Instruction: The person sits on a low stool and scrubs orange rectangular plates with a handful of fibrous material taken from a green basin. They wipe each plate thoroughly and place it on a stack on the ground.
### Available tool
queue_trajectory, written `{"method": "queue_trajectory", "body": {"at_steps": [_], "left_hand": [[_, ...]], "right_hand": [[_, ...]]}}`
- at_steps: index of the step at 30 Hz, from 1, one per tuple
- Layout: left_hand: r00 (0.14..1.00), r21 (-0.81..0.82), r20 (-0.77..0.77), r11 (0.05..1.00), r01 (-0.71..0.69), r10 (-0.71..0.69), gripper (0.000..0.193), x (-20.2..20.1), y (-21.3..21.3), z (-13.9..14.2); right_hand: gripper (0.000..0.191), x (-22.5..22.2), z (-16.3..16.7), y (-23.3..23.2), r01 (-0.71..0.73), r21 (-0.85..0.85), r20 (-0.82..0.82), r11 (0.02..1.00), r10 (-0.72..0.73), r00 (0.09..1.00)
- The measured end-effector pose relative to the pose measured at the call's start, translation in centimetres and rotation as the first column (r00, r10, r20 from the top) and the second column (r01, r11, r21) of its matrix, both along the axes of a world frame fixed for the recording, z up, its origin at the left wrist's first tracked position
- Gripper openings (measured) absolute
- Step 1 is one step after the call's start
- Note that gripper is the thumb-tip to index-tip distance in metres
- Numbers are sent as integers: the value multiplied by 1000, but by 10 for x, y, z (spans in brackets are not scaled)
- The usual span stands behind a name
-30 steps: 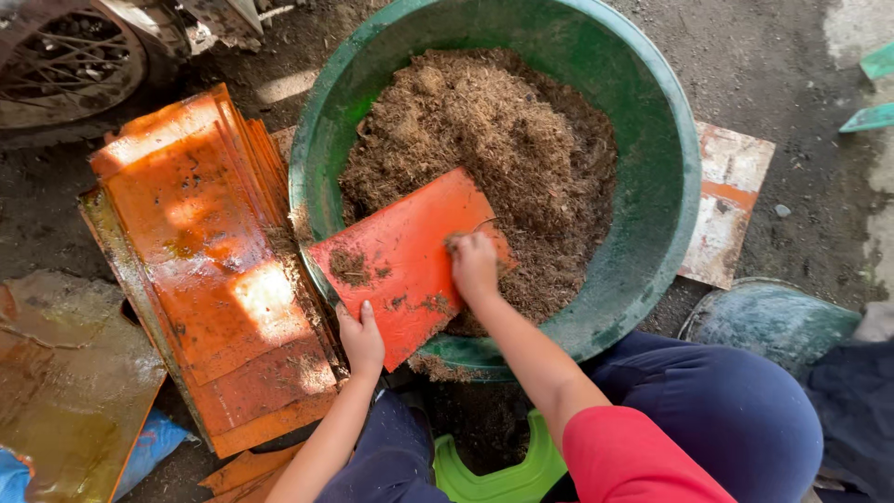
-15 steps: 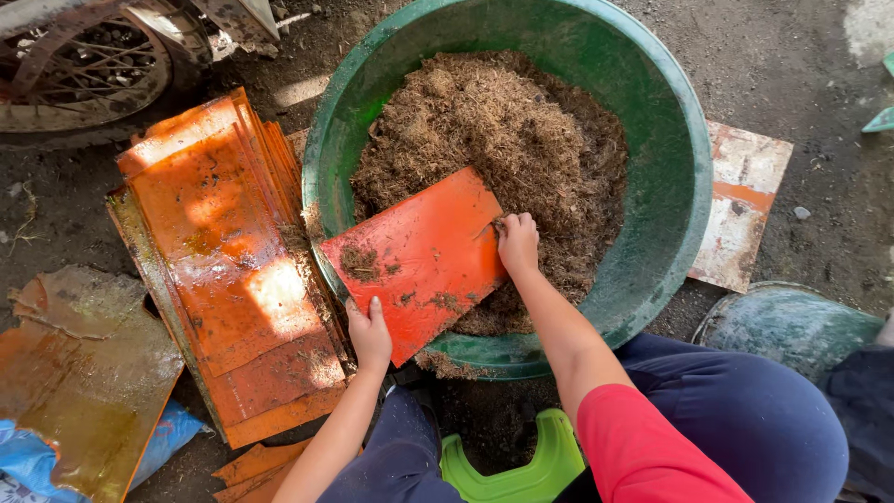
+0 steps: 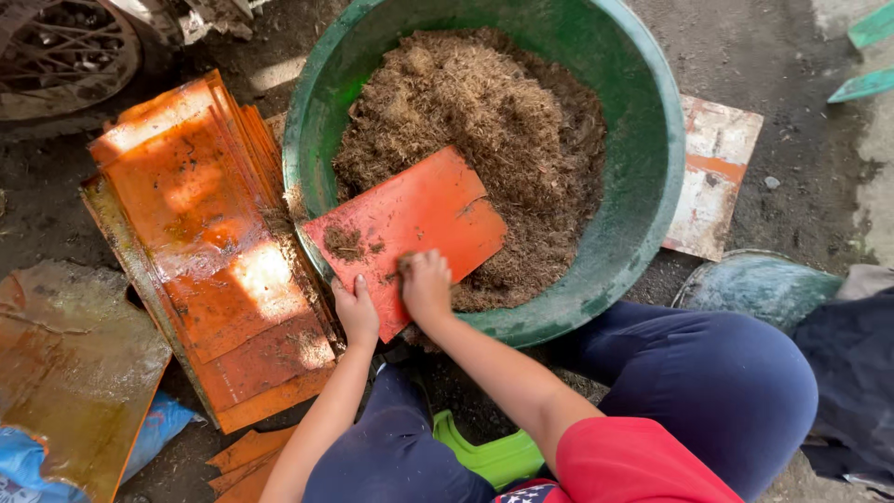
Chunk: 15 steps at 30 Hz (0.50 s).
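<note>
Since half a second ago the right hand [image 3: 426,287] has slid from the far right corner of the orange sheet [image 3: 407,231] back to its near edge, and now sits just beside the left hand [image 3: 358,312].

Nearest, along the bottom of the frame, are dark blue trousers [image 3: 736,382], a red sleeve [image 3: 626,461] and a green stool [image 3: 492,455] between the knees. Just above, at lower centre, the left hand grips the sheet's near corner, fingers closed over its edge. The right hand's fingers are curled down on the sheet's near edge, pressing a bit of brown fibre; whether they clamp the sheet I cannot tell.

The sheet lies tilted over the near left rim of the green basin [image 3: 652,168], reaching into it, with its far end resting on the brown fibre [image 3: 484,121] that fills the basin in the centre of the frame.

At the left lies a stack of orange sheets [image 3: 200,251], touching the basin's side. A worn sheet [image 3: 60,363] sits at lower left. A white and orange board [image 3: 712,177] lies to the right of the basin, and a wheel [image 3: 65,47] shows at upper left.
</note>
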<state>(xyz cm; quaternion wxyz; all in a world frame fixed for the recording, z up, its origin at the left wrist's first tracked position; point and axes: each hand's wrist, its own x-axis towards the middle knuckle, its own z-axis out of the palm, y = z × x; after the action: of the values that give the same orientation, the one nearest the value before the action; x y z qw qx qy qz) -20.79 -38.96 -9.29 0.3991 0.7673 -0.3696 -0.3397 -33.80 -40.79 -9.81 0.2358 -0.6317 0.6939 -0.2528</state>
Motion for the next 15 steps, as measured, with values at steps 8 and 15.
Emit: {"method": "queue_trajectory", "body": {"at_steps": [8, 15], "left_hand": [[1000, 37, -21, 999, 23, -22, 50, 1, 1, 0], [999, 88, 9, 995, 48, -49, 60, 1, -4, 7]], "right_hand": [[11, -54, -21, 3, 70, 258, -80, 964, -51, 995], [16, -162, -40, -80, 441, 244, -379, 864, -333, 863]]}}
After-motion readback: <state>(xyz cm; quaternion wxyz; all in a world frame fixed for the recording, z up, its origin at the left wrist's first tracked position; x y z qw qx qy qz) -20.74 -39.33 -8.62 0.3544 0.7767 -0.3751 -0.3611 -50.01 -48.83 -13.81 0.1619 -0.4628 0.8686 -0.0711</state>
